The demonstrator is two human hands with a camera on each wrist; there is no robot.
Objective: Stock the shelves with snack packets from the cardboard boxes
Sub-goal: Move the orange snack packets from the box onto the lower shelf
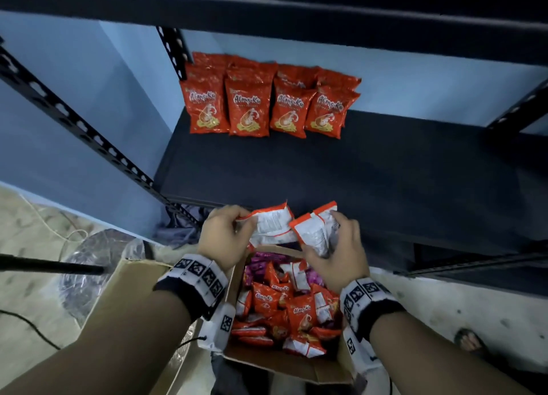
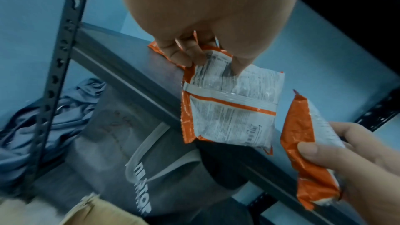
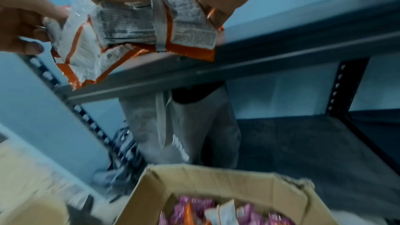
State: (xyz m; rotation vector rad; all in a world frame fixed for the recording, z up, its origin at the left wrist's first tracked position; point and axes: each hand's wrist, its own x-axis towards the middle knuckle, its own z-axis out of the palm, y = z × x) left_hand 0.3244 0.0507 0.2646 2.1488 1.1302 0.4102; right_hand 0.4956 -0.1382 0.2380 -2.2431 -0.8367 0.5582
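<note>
1. The open brown cardboard box (image 1: 275, 362) sits just below my wrists, full of packets.
2. My left hand (image 1: 224, 237) pinches one orange-and-white foil snack packet (image 1: 271, 225); my right hand (image 1: 341, 255) grips another packet (image 1: 314, 231), both printed backs up.
3. The dark metal shelf (image 1: 326, 169) lies straight ahead; the standing orange packet row (image 1: 267, 107) is at its far left.

We see red-orange shelved packets (image 1: 267, 110) with white lettering; held packets (image 1: 271, 225) show white backs with orange borders; the shelf (image 1: 355, 169) is dark grey, the wall (image 1: 74, 98) light blue.
</note>
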